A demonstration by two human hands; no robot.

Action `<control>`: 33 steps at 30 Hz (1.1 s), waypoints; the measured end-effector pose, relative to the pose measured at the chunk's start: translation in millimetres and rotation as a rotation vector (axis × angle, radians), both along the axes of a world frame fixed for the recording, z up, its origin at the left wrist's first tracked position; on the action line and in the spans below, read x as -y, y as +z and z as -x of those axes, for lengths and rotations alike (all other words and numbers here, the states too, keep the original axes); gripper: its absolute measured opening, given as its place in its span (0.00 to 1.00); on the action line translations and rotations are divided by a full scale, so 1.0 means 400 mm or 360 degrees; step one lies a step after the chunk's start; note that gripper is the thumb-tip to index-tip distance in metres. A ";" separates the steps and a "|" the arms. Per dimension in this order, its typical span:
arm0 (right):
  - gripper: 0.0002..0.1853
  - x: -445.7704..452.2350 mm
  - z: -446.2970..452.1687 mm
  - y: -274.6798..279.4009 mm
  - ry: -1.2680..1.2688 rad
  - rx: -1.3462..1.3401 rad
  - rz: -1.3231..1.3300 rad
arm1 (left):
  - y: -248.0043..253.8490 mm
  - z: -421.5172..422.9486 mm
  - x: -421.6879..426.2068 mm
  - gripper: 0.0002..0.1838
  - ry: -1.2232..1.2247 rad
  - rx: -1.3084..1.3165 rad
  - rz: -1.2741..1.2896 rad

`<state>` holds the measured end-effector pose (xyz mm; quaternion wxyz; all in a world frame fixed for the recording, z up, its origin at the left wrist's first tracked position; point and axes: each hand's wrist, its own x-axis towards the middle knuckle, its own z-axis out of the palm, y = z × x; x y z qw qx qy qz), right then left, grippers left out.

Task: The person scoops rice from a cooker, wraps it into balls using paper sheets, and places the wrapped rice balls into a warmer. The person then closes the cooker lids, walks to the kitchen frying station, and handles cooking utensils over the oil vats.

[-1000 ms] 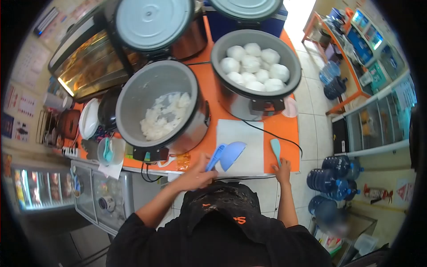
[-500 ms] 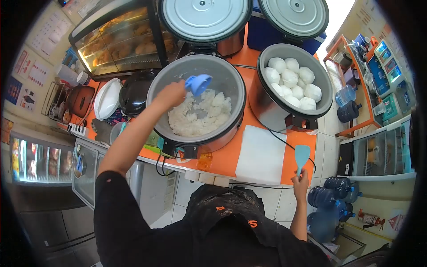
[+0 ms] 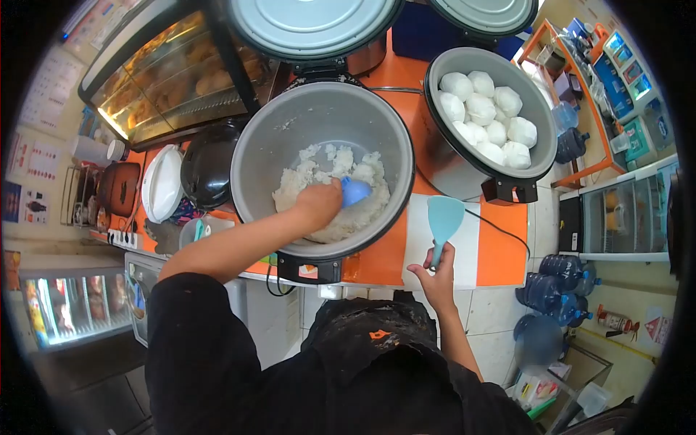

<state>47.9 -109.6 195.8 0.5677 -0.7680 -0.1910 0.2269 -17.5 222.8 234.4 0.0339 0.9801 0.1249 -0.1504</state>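
Left hand (image 3: 319, 204) is gripping blue scoop (image 3: 354, 191), which is sitting just right of the fist, at the rice (image 3: 293, 187) inside the cooker (image 3: 264, 138). Right hand (image 3: 437, 279) is holding teal paddle (image 3: 445, 216) by its handle, blade pointing away.

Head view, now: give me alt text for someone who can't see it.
A person's left hand holds a blue scoop at the white rice inside a large open cooker, while the right hand holds a teal paddle upright near the table's edge. A second open cooker beside it holds white rounded bundles.
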 end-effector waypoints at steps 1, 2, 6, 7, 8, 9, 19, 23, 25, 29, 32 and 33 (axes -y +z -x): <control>0.42 -0.029 0.007 -0.002 -0.0004 0.0021 0.0007 | 0.013 -0.008 0.016 0.11 -0.0026 -0.0042 0.0049; 0.45 -0.054 0.012 0.002 -0.0005 0.0040 0.0020 | 0.030 -0.015 0.034 0.11 -0.0048 -0.0086 0.0103; 0.51 -0.137 0.012 -0.015 -0.0034 0.0047 -0.0011 | 0.064 0.002 0.051 0.10 -0.0112 -0.0204 0.0238; 0.51 -0.157 0.014 -0.017 -0.0060 0.0042 -0.0027 | 0.064 0.002 0.046 0.10 -0.0096 -0.0281 0.0260; 0.50 -0.177 0.015 -0.016 -0.0085 0.0052 -0.0028 | 0.050 -0.001 0.044 0.11 -0.0086 -0.0284 0.0249; 0.51 -0.192 0.011 -0.018 -0.0104 0.0054 -0.0041 | 0.036 -0.011 0.046 0.11 -0.0077 -0.0288 0.0234; 0.50 -0.215 0.009 -0.040 -0.0161 -0.0131 -0.0123 | 0.161 -0.004 0.018 0.15 -0.0040 -0.0660 0.0531; 0.50 -0.213 0.010 -0.044 -0.0152 -0.0186 -0.0142 | 0.106 -0.067 0.005 0.15 -0.0192 -0.0757 0.0544; 0.50 -0.209 0.016 -0.038 -0.0155 -0.0188 -0.0138 | 0.108 -0.093 0.018 0.15 -0.0225 -0.0872 0.0507; 0.50 -0.214 0.000 -0.033 -0.0121 -0.0147 -0.0124 | 0.215 -0.045 0.005 0.17 -0.0112 -0.0857 0.0584; 0.52 -0.212 0.000 -0.023 -0.0074 -0.0135 -0.0059 | 0.295 -0.026 -0.032 0.18 -0.0088 -0.0890 0.0612; 0.53 -0.205 -0.006 -0.014 -0.0048 -0.0120 -0.0024 | 0.321 -0.036 -0.054 0.19 -0.0063 -0.0943 0.0657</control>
